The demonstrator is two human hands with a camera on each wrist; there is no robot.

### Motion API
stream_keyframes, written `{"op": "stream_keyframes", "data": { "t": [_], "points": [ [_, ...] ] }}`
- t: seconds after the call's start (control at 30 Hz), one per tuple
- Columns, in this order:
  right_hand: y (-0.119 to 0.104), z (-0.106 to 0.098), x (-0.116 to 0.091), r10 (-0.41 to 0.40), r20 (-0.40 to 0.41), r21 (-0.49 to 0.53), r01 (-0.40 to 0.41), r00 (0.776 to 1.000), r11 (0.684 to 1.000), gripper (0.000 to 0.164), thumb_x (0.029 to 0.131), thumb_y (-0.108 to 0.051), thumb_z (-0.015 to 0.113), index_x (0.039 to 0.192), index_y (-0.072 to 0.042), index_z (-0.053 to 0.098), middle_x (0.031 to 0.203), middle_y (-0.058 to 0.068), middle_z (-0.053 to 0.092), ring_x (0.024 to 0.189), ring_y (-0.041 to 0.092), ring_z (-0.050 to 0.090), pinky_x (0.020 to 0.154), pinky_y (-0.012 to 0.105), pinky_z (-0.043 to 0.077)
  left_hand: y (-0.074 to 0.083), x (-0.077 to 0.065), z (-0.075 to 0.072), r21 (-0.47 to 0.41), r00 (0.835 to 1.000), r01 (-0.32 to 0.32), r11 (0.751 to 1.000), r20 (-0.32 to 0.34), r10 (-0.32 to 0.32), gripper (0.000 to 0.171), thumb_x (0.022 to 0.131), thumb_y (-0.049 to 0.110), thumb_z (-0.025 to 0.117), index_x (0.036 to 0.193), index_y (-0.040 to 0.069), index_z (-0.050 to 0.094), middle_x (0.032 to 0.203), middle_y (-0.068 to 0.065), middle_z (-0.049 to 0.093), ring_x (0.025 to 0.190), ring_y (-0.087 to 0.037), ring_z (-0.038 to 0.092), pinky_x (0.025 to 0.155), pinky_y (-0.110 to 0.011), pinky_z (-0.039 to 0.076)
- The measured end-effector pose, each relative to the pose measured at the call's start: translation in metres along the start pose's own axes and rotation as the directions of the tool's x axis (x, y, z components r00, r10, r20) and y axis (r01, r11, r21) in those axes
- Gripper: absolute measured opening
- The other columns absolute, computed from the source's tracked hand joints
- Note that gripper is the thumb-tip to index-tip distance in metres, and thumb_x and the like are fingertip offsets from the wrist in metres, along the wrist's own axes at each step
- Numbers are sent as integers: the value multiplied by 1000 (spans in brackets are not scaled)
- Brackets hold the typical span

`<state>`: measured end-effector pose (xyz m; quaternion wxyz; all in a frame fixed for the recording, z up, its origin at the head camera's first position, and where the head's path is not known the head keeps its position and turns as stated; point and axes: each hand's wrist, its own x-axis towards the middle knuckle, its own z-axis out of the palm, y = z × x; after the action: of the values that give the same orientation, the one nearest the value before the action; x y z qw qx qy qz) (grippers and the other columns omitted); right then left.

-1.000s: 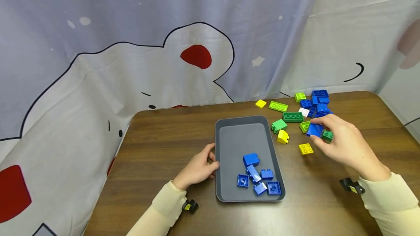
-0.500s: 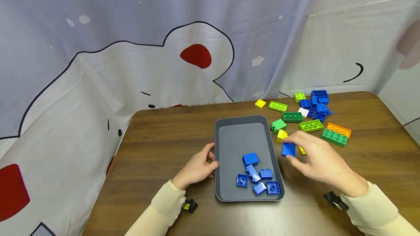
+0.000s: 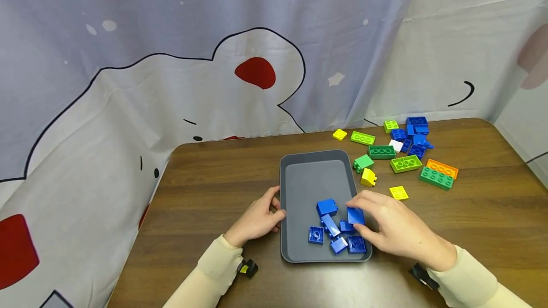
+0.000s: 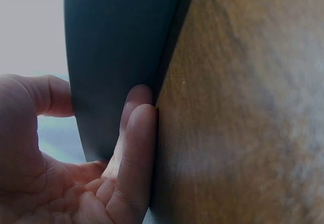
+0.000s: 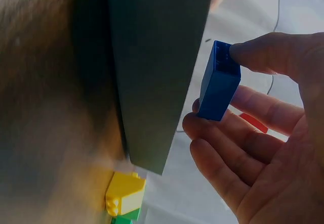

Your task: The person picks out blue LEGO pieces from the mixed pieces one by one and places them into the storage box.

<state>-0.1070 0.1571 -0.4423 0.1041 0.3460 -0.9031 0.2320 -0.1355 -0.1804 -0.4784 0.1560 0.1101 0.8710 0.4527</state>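
My right hand (image 3: 391,226) pinches a blue toy building brick (image 3: 355,216) between thumb and fingertips, over the right side of a grey tray (image 3: 316,177). In the right wrist view the brick (image 5: 218,90) is above the tray's rim, its hollow end by the thumb. Several blue bricks lie in the near half of the tray, among them a large one (image 3: 327,207) and a square one (image 3: 316,235). The left hand (image 3: 257,217) grips the tray's left edge. In the left wrist view its thumb hooks over the rim and its fingers lie along the outer wall (image 4: 109,57).
Right of the tray lie a yellow brick (image 3: 368,177), a green brick (image 3: 363,162) and a flat yellow brick (image 3: 398,193). More green, orange and white pieces lie beyond, with a blue pile (image 3: 417,139) at the back right. A printed curtain (image 3: 180,99) hangs behind the table (image 3: 222,179).
My right hand has carried the blue brick left and toward me, from the loose bricks to over the tray. The left hand has stayed at the tray's edge.
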Motion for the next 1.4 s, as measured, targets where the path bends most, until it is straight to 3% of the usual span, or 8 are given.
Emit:
{"op": "stream_keyframes", "data": {
  "t": [0.4,0.67,0.83,1.0,1.4],
  "points": [
    [-14,8,-1,-42,46,71,39,998,997,37,83,-32,74,118,-19,69,114,-18,60,101,-2,57,85,28,54,0,0,0,8,1000,-4,1000,-1,4,71,88,22,56,153,7,33,102,-6,56,64,-15,65,58,-30,57],
    [-18,9,-1,-22,54,76,18,998,997,37,84,-35,73,118,-20,70,115,-19,60,102,-3,57,87,27,54,-1,1,0,5,1000,-3,1000,-2,3,72,88,22,56,154,6,32,101,-6,57,64,-15,65,58,-30,57],
    [-17,9,-3,-26,58,16,25,998,1000,55,84,-45,71,132,-19,65,130,-12,60,116,4,56,95,33,51,-1,1,0,4,1000,-1,1000,0,1,72,88,22,56,154,7,32,102,-6,57,65,-16,65,58,-30,57],
    [-15,9,-5,-38,74,-26,40,997,999,76,82,-55,70,146,-17,54,150,-1,48,133,15,48,106,44,43,-1,1,0,4,1000,0,1000,0,0,72,88,22,56,154,6,32,102,-6,56,65,-15,65,58,-30,57],
    [-12,7,-5,-23,82,-41,27,996,999,78,82,-58,69,147,-17,53,152,0,47,133,17,47,106,46,43,-2,1,1,8,1000,-1,1000,0,1,72,88,22,56,154,7,32,103,-7,55,65,-15,65,58,-30,57]
  ]
}}
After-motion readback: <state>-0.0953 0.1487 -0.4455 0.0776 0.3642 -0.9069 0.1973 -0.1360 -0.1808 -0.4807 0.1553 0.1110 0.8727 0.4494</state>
